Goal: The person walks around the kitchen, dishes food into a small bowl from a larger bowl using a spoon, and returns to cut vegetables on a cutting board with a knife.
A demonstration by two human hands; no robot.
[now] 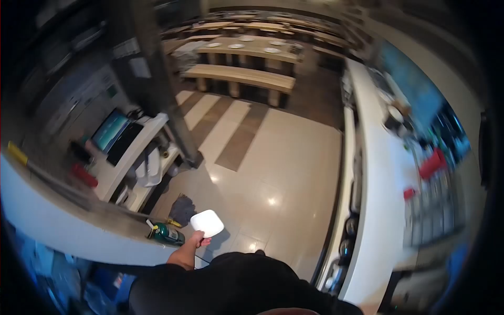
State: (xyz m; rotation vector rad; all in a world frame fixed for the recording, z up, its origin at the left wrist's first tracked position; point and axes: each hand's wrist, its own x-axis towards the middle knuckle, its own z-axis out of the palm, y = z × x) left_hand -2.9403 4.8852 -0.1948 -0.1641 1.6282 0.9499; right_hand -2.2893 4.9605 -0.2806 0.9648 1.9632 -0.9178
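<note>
Head view shows the left hand (200, 239) pinching the near edge of a white square plate (208, 222), which lies just beyond the grip, with a green bottle (167, 234) to its left, seemingly already picked up but not yet set down.

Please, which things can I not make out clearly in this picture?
All in the head view:
- The right hand: not visible; I cannot tell whether the black shirt hides it or it is out of frame.
- The underside of the white plate: turned away from the camera, above the left hand.
- The label on the green bottle: too small to read.
- Any text on the computer screen: too small and blurred.
</note>
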